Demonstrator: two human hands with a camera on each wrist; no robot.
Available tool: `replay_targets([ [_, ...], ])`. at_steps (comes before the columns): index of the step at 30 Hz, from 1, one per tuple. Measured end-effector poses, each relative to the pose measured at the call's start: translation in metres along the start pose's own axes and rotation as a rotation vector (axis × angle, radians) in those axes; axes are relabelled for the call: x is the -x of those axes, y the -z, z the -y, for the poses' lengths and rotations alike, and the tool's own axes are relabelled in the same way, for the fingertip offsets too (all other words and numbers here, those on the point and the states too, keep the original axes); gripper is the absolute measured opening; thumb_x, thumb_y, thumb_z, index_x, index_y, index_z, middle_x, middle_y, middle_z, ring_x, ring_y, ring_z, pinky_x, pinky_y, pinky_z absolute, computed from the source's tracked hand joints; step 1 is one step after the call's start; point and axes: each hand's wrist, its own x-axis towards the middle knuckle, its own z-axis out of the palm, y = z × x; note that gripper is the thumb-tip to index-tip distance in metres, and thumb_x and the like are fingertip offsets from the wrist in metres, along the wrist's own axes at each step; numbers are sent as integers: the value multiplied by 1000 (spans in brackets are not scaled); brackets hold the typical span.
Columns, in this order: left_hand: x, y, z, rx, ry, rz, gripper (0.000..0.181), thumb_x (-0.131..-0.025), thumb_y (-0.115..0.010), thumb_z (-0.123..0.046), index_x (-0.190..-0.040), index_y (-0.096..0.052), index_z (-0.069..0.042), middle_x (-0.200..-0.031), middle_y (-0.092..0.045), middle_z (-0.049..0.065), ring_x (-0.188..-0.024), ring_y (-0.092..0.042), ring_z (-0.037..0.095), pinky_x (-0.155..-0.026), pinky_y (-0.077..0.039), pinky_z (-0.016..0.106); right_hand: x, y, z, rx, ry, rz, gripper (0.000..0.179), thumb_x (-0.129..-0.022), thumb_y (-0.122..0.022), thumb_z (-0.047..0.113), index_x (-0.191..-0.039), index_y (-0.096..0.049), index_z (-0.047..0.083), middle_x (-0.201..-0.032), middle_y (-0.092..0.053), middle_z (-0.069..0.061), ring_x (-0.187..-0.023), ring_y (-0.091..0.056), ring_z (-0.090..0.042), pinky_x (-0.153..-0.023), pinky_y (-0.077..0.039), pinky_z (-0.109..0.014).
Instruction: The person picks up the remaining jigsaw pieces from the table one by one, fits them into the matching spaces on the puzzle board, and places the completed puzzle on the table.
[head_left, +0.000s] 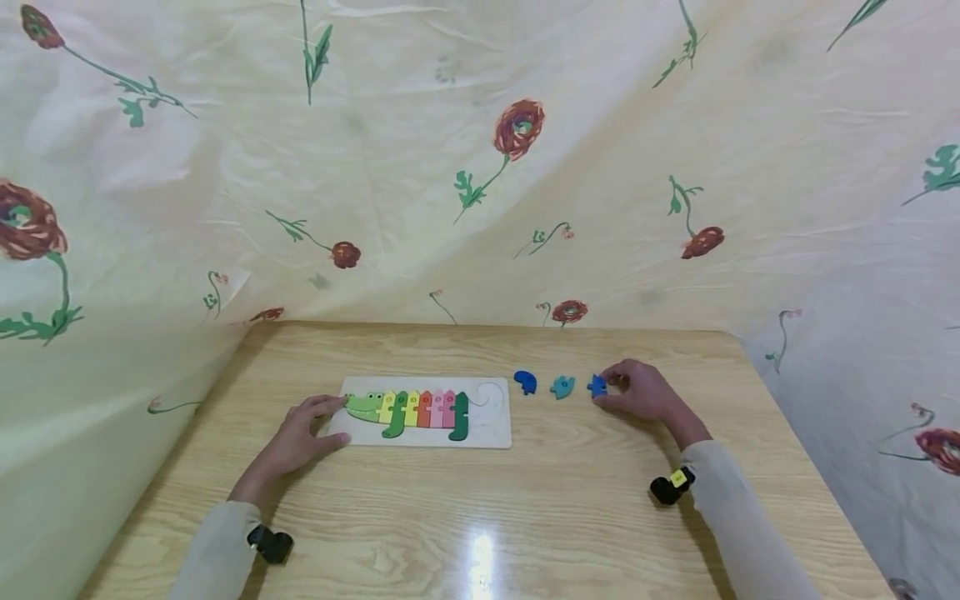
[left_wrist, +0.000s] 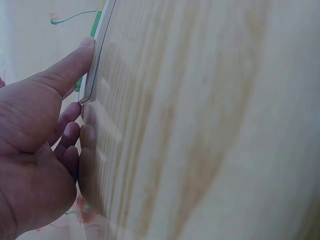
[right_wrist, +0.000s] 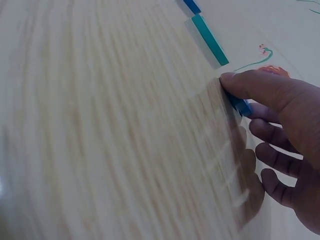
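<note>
A white puzzle board (head_left: 487,429) lies on the table, bearing a crocodile of coloured pieces with a green head (head_left: 363,407). At its left end, my left hand (head_left: 302,429) rests thumb and fingertips on the board. The left wrist view shows the left thumb (left_wrist: 75,65) on the board's edge, other fingers low beside the corner. My right hand (head_left: 641,390) pinches a blue puzzle piece (head_left: 597,386) between thumb and fingers at table level. In the right wrist view, the right thumb (right_wrist: 250,85) partly hides that blue piece (right_wrist: 240,104).
Between board and right hand lie a teal puzzle piece (head_left: 562,387) and a dark blue curved piece (head_left: 527,382). A curved outline (head_left: 491,393) marks the board's right part. The wooden table (head_left: 450,500) meets a flowered cloth (head_left: 420,167) behind and at both sides.
</note>
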Motion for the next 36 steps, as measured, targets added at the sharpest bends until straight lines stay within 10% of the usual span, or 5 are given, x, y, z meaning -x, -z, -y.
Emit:
replay_targets([
  [36, -2, 1, 2, 15, 12, 7, 71, -91, -78, -34, -151, -50, -11, -155, -39, 23, -134, -33, 44, -108, -31, 69, -14, -3, 62, -116, 248, -37, 40, -80, -89, 30, -112, -75, 11, -101, -68, -5, -94, -62, -30, -79, -53, -51],
])
